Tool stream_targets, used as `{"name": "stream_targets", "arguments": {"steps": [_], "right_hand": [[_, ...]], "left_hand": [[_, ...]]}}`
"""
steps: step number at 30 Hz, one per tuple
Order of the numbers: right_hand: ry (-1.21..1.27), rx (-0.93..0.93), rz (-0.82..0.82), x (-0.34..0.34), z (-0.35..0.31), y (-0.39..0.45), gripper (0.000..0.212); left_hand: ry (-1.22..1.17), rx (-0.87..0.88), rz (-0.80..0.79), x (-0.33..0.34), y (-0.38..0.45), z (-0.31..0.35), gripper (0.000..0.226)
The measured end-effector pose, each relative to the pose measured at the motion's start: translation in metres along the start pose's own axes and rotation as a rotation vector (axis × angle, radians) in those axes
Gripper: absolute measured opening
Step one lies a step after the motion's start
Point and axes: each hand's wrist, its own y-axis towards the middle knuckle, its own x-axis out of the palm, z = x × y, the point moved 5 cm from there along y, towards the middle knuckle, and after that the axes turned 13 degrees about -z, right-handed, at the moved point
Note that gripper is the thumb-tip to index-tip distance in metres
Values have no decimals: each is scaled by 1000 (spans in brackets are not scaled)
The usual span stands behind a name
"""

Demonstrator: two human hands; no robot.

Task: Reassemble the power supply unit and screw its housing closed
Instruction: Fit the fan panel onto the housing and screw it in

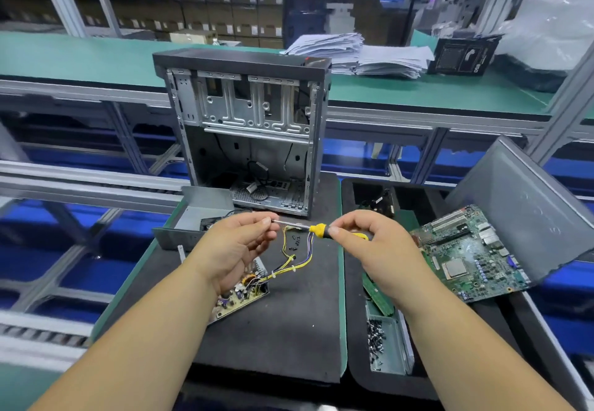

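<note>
We hold a yellow-and-black-handled screwdriver (316,230) level above the black foam work mat (289,314). Our right hand (366,243) grips its handle, fingers curled round it; our left hand (238,243) pinches the tip of the steel shaft between thumb and fingertips. On the mat under our left wrist lies the bare power-supply circuit board (239,298), with its bundle of yellow and purple wires (297,259) trailing across the mat. Small black screws (294,240) lie on the mat just below the shaft. The grey metal power-supply housing (196,217) sits at the mat's far left edge, open.
</note>
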Motion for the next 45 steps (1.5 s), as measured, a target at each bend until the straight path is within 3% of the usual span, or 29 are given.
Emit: {"name": "stream_targets", "arguments": {"steps": [7,12,19,21,23,26,28,34,45], "right_hand": [[9,-6,-169,28,1,8,2],[28,14,-194,46,0,11,8],[77,56,-129,64,6,21,13],[85,86,-104,69,12,23,15],[101,128,-83,75,19,24,16],[115,168,-37,81,28,26,16],[135,186,-17,84,32,28,17],[140,205,46,86,36,30,18],[154,203,94,70,38,21,20]], "left_hand": [[62,45,93,-14,-28,14,17],[103,39,103,-28,-34,17,18],[111,-31,-10,-51,-24,12,27],[405,-92,-5,-77,-22,11,42],[925,-169,-66,-104,-24,10,51],[1766,-307,-388,-137,-23,-4,47],[1929,-332,-509,-149,-21,-10,39],[1946,-228,-529,-150,-3,-7,23],[1568,-155,-498,-115,3,6,12]]}}
